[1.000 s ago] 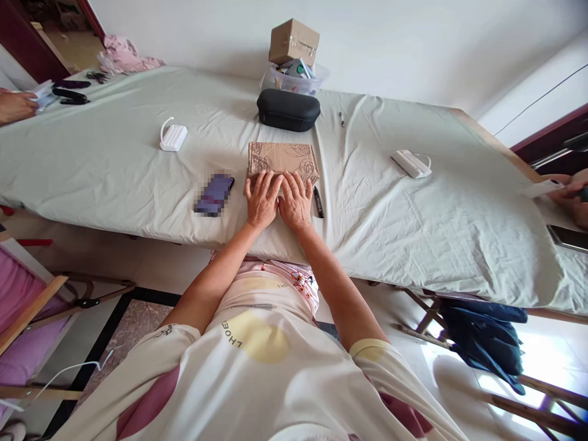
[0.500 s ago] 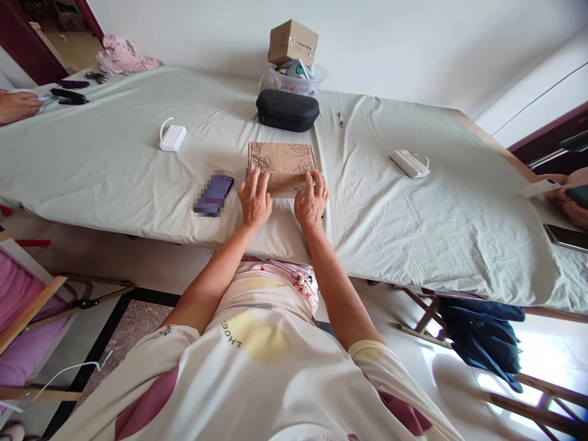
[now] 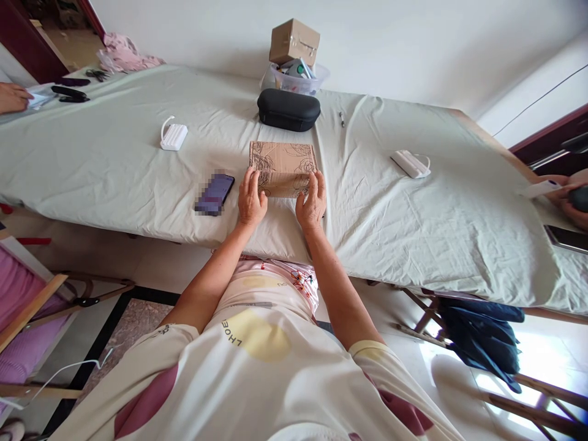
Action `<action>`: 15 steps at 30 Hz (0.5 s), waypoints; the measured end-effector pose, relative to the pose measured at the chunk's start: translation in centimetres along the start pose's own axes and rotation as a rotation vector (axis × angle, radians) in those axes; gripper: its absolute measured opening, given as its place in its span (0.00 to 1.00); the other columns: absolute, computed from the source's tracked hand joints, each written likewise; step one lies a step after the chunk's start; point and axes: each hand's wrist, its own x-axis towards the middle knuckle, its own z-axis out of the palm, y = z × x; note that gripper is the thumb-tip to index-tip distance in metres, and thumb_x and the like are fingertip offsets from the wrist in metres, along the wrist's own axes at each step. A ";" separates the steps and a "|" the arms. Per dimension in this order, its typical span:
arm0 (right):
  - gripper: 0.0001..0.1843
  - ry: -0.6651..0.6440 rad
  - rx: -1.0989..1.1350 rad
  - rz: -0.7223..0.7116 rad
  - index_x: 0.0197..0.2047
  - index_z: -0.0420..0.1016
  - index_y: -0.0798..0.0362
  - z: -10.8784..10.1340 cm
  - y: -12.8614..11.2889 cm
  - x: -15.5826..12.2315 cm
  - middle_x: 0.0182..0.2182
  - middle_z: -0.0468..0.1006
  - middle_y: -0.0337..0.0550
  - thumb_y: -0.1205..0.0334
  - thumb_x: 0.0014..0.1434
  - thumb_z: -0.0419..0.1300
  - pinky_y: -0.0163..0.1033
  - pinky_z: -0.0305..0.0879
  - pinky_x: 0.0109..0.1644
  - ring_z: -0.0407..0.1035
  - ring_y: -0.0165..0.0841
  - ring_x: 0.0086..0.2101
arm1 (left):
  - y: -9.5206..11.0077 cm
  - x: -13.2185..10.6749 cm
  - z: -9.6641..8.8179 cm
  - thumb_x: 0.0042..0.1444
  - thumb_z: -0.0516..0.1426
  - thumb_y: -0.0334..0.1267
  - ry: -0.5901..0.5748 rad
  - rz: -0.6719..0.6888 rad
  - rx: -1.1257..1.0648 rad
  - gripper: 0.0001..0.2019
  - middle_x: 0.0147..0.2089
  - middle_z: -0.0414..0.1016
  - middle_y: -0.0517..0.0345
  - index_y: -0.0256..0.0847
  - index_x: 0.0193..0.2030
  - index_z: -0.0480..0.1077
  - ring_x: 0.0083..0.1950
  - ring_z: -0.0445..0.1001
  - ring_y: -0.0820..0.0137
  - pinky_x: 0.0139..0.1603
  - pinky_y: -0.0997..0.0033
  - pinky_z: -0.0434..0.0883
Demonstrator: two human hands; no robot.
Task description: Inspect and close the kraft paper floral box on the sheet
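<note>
A small cardboard box point(image 3: 283, 157) with dark line drawings on it lies on the cloth-covered table in front of me. My left hand point(image 3: 251, 201) grips its near left corner, fingers along the side and thumb at the front face. At the near right corner, my right hand point(image 3: 312, 199) holds it in the same way. The palms hide both of these corners. Left of the box, close to my left hand, lies a phone point(image 3: 215, 195) with its screen lit and partly pixelated.
Behind the box sit a black zip case point(image 3: 288, 110) and a clear plastic tub point(image 3: 316, 78) topped by a carton point(image 3: 294, 41). White corded blocks lie left point(image 3: 173, 136) and right point(image 3: 410, 164). Other people's hands point(image 3: 13, 98) show at both table ends. A pen point(image 3: 342, 119) lies behind.
My fingers have moved from the top of the box outward to its sides, uncovering more of its near edge. The box has hardly moved. The other person's hand at left shifted slightly.
</note>
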 end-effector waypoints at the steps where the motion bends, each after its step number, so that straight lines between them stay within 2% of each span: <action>1: 0.36 0.009 -0.002 0.019 0.79 0.57 0.52 -0.1 0.1 0.0 0.77 0.61 0.58 0.64 0.69 0.46 0.58 0.63 0.77 0.55 0.44 0.77 | 0.0 0.0 0.0 0.71 0.53 0.41 0.003 0.003 0.002 0.27 0.81 0.61 0.38 0.37 0.75 0.62 0.85 0.56 0.55 0.88 0.49 0.52; 4: 0.32 0.028 -0.039 0.136 0.74 0.64 0.51 -0.6 0.8 0.3 0.72 0.68 0.58 0.66 0.69 0.46 0.58 0.65 0.73 0.62 0.45 0.73 | -0.1 -0.1 0.0 0.72 0.53 0.43 0.002 0.006 0.004 0.26 0.81 0.61 0.38 0.38 0.74 0.63 0.85 0.56 0.55 0.88 0.49 0.52; 7: 0.25 -0.006 -0.126 0.276 0.63 0.76 0.50 -1.1 1.8 0.4 0.66 0.75 0.56 0.67 0.68 0.49 0.59 0.59 0.73 0.64 0.46 0.69 | -0.3 -0.2 0.0 0.72 0.54 0.44 -0.013 0.001 -0.001 0.26 0.81 0.60 0.38 0.38 0.73 0.64 0.85 0.55 0.54 0.87 0.48 0.53; 9: 0.21 -0.066 -0.180 0.337 0.57 0.80 0.51 -1.2 2.5 0.4 0.64 0.77 0.56 0.67 0.67 0.51 0.59 0.56 0.73 0.62 0.47 0.69 | -0.3 -0.2 0.0 0.72 0.54 0.45 -0.013 -0.005 -0.001 0.26 0.81 0.60 0.39 0.39 0.73 0.64 0.85 0.55 0.55 0.87 0.48 0.53; 12: 0.22 -0.161 -0.214 0.414 0.58 0.81 0.52 -1.2 3.4 0.3 0.63 0.78 0.58 0.65 0.65 0.53 0.59 0.56 0.71 0.65 0.48 0.65 | -0.3 -0.2 -0.1 0.72 0.54 0.43 -0.015 -0.003 0.007 0.25 0.81 0.60 0.39 0.38 0.73 0.64 0.85 0.55 0.55 0.87 0.49 0.53; 15: 0.25 -0.184 -0.203 0.451 0.62 0.79 0.53 -1.1 4.3 0.3 0.61 0.79 0.59 0.65 0.64 0.54 0.60 0.59 0.69 0.68 0.49 0.61 | -0.2 -0.2 -0.2 0.71 0.55 0.41 -0.024 -0.008 0.015 0.25 0.82 0.60 0.39 0.38 0.72 0.64 0.85 0.55 0.56 0.87 0.49 0.54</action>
